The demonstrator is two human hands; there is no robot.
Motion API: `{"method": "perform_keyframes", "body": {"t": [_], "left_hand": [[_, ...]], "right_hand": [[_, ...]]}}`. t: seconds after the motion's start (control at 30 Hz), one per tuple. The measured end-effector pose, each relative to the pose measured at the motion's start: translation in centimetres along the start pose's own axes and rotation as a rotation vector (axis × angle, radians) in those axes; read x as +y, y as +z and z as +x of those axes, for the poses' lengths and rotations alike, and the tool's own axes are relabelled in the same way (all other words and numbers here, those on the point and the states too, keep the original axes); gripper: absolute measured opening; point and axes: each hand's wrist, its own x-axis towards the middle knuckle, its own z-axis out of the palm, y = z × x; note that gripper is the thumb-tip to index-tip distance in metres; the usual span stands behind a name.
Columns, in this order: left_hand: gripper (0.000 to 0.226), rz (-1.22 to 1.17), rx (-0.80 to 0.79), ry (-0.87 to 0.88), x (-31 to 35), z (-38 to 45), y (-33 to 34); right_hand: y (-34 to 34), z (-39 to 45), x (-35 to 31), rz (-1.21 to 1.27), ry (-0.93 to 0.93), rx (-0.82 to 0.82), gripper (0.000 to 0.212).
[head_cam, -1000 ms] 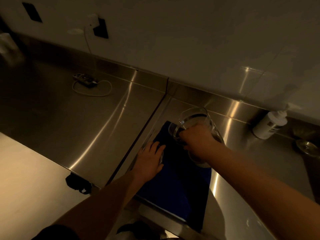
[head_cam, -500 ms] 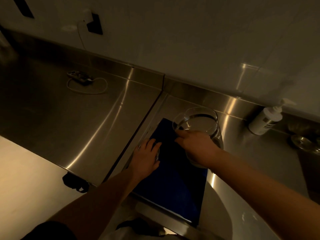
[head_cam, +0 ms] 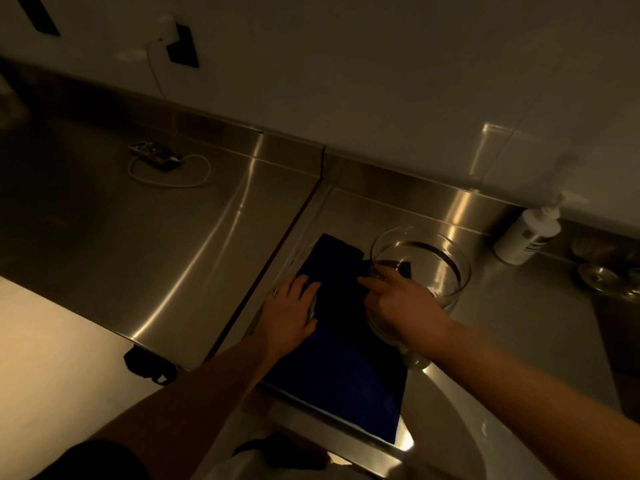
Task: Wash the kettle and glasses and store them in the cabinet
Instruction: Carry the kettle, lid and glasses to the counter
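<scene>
A clear glass kettle (head_cam: 433, 261) stands mouth up on the right edge of a dark blue cloth (head_cam: 339, 375) spread on the steel counter (head_cam: 519, 341). My right hand (head_cam: 405, 306) lies over the kettle's near side, with its fingers stretched out to the rim. A bit of the kettle's glass shows under my wrist. At the cloth's left edge my left hand (head_cam: 289, 313) is cupped over a small glass (head_cam: 312, 304), fingers curled round it. Only glints of that glass show.
A white pump bottle (head_cam: 526, 237) stands by the back wall at the right, with a small metal dish (head_cam: 599, 277) beside it. A power strip (head_cam: 156, 155) with a looped white cable lies on the left counter. A black object (head_cam: 145, 365) hangs at the counter's front edge.
My right hand has gone from a closed grip on the kettle to stretched fingers, and the kettle now stands on the cloth's right edge. The left hand has stayed on the small glass.
</scene>
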Motion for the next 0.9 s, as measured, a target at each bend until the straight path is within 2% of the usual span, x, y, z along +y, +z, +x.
{"method": "perform_keyframes", "body": {"t": [0.13, 0.23, 0.33, 0.43, 0.6, 0.8, 0.9], "left_hand": [[0.07, -0.032, -0.007, -0.003, 0.0, 0.1, 0.1], [0.071, -0.011, -0.012, -0.003, -0.1, 0.2, 0.3], [0.071, -0.011, -0.007, -0.001, -0.2, 0.2, 0.3], [0.071, -0.014, -0.004, 0.011, -0.2, 0.1, 0.3], [0.071, -0.032, 0.001, 0.01, -0.2, 0.1, 0.4], [0.071, -0.059, 0.001, 0.011, -0.3, 0.1, 0.4], [0.071, -0.05, 0.004, 0.008, -0.3, 0.1, 0.4]], "right_hand": [[0.8, -0.8, -0.4, -0.013, -0.038, -0.013, 0.04], [1.1, -1.3, -0.4, 0.046, -0.022, -0.105, 0.047], [0.5, -1.8, 0.7, 0.173, -0.021, -0.015, 0.051], [0.5, -3.0, 2.6, 0.202, -0.132, 0.037, 0.054], [0.8, -4.4, 3.8, 0.163, -0.278, -0.023, 0.051], [1.1, -4.5, 4.4, 0.122, -0.301, -0.068, 0.06], [1.7, -4.9, 3.8, 0.079, -0.354, -0.084, 0.047]]}}
